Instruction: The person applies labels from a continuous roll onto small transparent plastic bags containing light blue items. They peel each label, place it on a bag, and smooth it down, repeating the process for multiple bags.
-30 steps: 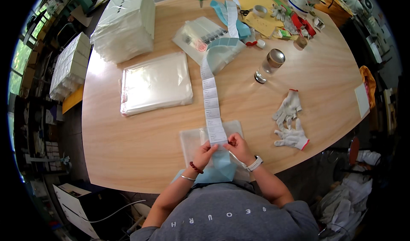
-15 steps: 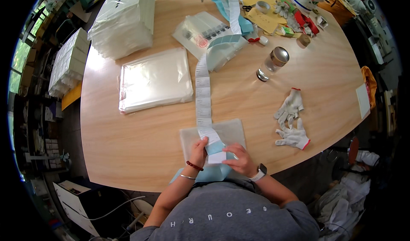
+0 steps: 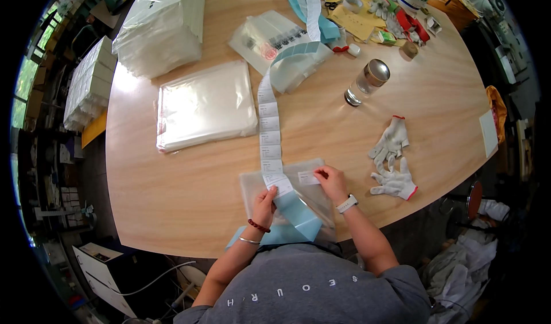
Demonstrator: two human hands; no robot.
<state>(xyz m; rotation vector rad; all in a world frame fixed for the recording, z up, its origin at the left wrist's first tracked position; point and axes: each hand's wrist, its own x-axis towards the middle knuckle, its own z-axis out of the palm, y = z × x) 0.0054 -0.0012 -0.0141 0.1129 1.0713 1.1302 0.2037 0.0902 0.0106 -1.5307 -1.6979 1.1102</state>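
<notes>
My right hand (image 3: 333, 184) now pinches a single white label (image 3: 308, 178) by its right end, over the upper right part of the clear bag (image 3: 250, 187) in front of me on the desk (image 3: 178, 198). Half a second ago that label was lower down, on the blue backing (image 3: 297, 214) between my two hands; now it is free, so one piece is parted from the rest and up at the bag. My left hand (image 3: 263, 208) grips the strip of labels (image 3: 269, 137) near its lower end, thumb on top, with the bare backing running on toward my shirt (image 3: 293, 272). From up here I can't fairly tell whether the label touches the plastic or is just above it
</notes>
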